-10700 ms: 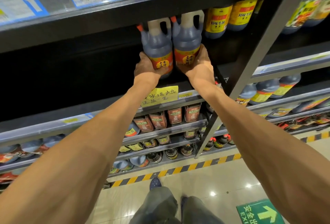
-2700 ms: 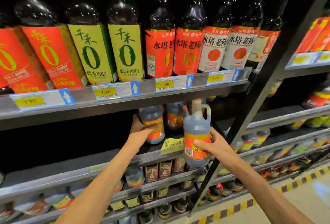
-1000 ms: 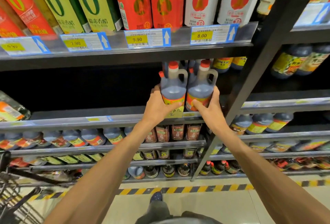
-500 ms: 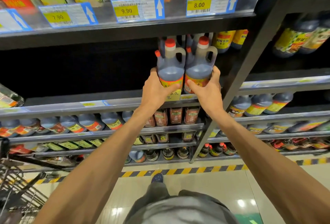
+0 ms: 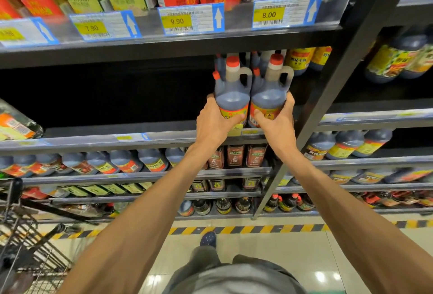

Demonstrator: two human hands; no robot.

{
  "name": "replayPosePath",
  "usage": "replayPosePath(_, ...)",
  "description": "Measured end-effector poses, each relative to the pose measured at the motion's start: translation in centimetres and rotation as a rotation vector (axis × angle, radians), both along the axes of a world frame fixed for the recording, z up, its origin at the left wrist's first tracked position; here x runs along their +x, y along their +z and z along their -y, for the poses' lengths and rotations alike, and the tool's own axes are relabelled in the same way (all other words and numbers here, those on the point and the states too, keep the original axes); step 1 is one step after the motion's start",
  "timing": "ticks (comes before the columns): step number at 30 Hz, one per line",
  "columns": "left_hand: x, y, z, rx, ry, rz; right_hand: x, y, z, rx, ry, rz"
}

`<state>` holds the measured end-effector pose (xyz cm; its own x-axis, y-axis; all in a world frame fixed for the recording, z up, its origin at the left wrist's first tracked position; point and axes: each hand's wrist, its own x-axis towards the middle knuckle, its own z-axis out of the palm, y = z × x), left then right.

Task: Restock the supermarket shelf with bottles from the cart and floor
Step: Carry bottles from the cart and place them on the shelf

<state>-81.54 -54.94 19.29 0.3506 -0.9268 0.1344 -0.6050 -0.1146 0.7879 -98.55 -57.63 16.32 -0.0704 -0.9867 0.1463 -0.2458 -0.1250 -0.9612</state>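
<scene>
At the front edge of the middle shelf (image 5: 164, 138), toward one o'clock in the head view, two dark jugs stand upright and touching, long axes vertical, red caps at twelve o'clock. Left hand (image 5: 214, 121) grips the left jug (image 5: 230, 97) at its label; right hand (image 5: 277, 122) grips the right jug (image 5: 269, 94) likewise. Cart (image 5: 21, 242) at eight o'clock.

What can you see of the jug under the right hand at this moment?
The right jug is a translucent plastic bottle of dark liquid with a red cap, a moulded loop handle by its neck and an orange-yellow label low on its body. It stands upright at the front edge of the shelf, pressed side by side against the left jug. The right hand grips its lower body, thumb across the label. More such jugs stand behind it.
</scene>
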Motion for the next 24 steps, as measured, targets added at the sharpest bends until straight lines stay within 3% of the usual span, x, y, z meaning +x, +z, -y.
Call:
replayPosePath(14, 0.1, 0.8, -0.2, 0.056, -0.051, 0.004, 0.0, -0.5, 0.0, -0.043, -0.028, -0.102)
replayPosePath(24, 0.5, 1.8, -1.5, 0.085, -0.128, -0.060, 0.0, 0.5, -1.7, 0.064, -0.002, -0.221)
